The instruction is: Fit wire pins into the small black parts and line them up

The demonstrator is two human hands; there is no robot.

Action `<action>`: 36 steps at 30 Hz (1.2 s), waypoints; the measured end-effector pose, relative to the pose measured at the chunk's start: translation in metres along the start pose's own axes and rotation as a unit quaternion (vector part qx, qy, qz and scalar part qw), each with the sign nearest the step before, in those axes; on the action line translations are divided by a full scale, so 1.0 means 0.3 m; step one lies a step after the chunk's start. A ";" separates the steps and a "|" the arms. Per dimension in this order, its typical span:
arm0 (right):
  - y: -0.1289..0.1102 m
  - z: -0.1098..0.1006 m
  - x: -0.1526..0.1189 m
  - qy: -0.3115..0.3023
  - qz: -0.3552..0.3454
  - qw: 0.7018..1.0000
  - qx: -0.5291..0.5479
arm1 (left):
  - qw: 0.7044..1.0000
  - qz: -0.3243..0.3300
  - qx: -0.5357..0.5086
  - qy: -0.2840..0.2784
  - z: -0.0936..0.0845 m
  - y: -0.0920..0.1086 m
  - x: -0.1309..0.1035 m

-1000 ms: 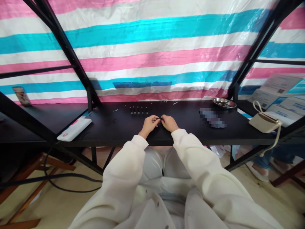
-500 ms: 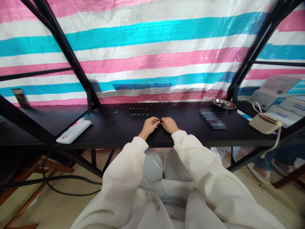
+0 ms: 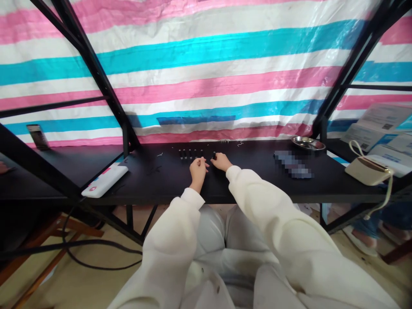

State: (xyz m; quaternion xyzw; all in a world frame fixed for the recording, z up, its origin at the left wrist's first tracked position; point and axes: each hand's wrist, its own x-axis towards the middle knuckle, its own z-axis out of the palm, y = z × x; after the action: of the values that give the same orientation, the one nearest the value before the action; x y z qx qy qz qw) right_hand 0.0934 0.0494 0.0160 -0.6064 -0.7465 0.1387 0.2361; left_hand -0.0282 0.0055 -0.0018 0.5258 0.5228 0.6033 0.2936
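Observation:
A row of several small black cylinders (image 3: 190,154) with pale ends stands on the black table (image 3: 254,186). Just in front of the row's right end is my left hand (image 3: 198,168), its fingers curled; whether anything is between them is too small to tell. To the right of the row, my right hand (image 3: 222,161) pinches another small black cylinder (image 3: 214,155), upright at the tabletop. A gap separates my two hands.
A white case (image 3: 105,182) lies at the left, a metal dish (image 3: 308,144) at the back right. Nearer are a blurred patch (image 3: 293,164) and a beige pouch (image 3: 368,169). White scraps lie along the back edge. Black frame posts rise on both sides. A person's feet show at lower right.
My hands have parted. The right has moved forward with a small black cylinder, now seen at its fingertips; the left has drawn away toward the row. The view has shifted slightly.

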 end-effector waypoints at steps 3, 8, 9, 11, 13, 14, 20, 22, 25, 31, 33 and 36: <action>-0.019 0.034 0.045 0.009 0.018 1.000 0.013 | 0.999 -0.019 -0.017 0.032 -0.008 -0.009 0.006; -0.037 0.082 0.085 0.016 0.058 0.998 0.009 | 0.997 -0.034 -0.045 0.046 -0.007 -0.016 0.007; -0.039 0.088 0.088 0.017 0.063 0.998 0.010 | 0.997 -0.037 -0.049 0.045 -0.006 -0.015 0.007; -0.044 0.096 0.091 0.023 0.072 0.997 0.013 | 0.997 -0.042 -0.054 0.044 -0.002 -0.014 0.007; -0.049 0.098 0.090 0.031 0.084 0.996 0.016 | 0.996 -0.044 -0.059 0.041 0.000 -0.014 0.008; -0.051 0.097 0.089 0.033 0.087 0.995 0.018 | 0.996 -0.044 -0.061 0.039 0.001 -0.014 0.008; -0.051 0.060 0.060 -0.004 0.096 0.995 -0.016 | 0.998 -0.033 -0.045 0.023 0.001 -0.011 0.006; -0.040 0.038 0.030 -0.015 0.089 0.995 -0.049 | 1.000 -0.019 -0.023 0.009 0.002 -0.006 0.001; -0.013 0.005 -0.044 -0.014 0.059 0.993 -0.099 | 0.999 0.013 0.027 -0.024 0.006 -0.005 -0.005; 0.053 -0.013 -0.197 0.026 0.014 0.990 -0.136 | 0.980 0.053 0.127 -0.146 0.019 -0.039 -0.004; 0.073 -0.006 -0.218 0.026 0.004 0.993 -0.112 | 0.976 0.047 0.129 -0.167 0.021 -0.049 0.000; 0.094 0.002 -0.223 0.008 0.000 0.997 -0.074 | 0.978 0.038 0.120 -0.165 0.020 -0.053 0.003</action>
State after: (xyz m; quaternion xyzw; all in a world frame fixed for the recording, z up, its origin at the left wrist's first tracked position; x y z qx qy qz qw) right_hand 0.1269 -0.0091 -0.0107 -0.6232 -0.7530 0.0776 0.1967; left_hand -0.0259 0.0126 -0.0170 0.6692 0.5156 0.4513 0.2876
